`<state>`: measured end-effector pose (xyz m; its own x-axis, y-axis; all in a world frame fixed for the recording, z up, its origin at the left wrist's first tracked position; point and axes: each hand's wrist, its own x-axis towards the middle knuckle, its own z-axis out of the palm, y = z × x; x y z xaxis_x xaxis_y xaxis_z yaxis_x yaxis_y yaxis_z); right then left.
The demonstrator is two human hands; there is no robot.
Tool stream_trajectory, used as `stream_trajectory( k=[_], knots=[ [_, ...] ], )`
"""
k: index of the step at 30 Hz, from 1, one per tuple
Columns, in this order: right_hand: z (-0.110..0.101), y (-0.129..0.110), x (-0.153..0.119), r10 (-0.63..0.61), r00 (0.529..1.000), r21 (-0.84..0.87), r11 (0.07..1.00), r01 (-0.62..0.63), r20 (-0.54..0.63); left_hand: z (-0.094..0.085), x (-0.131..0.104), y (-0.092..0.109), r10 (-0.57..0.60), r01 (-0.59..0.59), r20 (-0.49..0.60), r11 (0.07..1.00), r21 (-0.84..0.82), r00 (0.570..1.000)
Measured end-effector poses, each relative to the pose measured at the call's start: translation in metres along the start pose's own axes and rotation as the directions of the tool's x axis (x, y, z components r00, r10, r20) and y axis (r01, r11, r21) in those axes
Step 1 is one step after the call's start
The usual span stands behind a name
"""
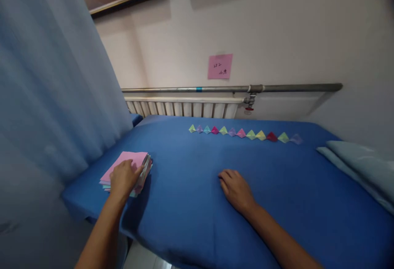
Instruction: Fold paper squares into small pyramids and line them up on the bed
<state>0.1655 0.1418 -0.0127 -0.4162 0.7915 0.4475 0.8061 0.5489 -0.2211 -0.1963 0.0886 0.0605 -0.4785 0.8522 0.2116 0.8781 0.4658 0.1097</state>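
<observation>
From my head view: here's my left hand (124, 178), down on the stack of coloured paper (144, 174) at the left of the blue cover (184, 187), fingers bent across the pink top sheet, thumb by the right edge; whether I've pinched a sheet, I can't tell! Over to my right hand (237, 191), resting palm-down on the cover, fingers loosely bent, half open, nothing visible in them. And beyond, near the far edge, a row of folded papers (241, 133), twelve bright pieces running corner to corner, below the radiator pipe (221, 89)!
</observation>
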Motion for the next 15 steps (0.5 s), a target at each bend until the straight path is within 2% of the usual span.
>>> stream_trajectory(
  k=[3,11,13,15],
  knots=[
    [-0.002,-0.002,0.000,0.021,0.999,-0.003,1.000,-0.021,0.038,0.008,0.003,-0.007,-0.023,0.016,0.125,0.998,0.056,0.992],
    [-0.005,-0.005,-0.001,0.055,0.998,0.022,0.998,-0.056,0.037,0.019,0.013,-0.021,-0.024,0.022,0.176,1.000,0.012,0.984],
    [-0.005,-0.006,-0.002,0.064,0.997,0.013,0.998,-0.064,0.048,0.018,0.016,-0.022,-0.053,0.050,0.203,0.999,0.019,0.978],
    [-0.005,-0.006,-0.002,0.070,0.996,0.003,0.998,-0.070,0.059,0.014,0.017,-0.021,-0.142,0.133,0.227,0.990,0.054,0.964]
  ],
)
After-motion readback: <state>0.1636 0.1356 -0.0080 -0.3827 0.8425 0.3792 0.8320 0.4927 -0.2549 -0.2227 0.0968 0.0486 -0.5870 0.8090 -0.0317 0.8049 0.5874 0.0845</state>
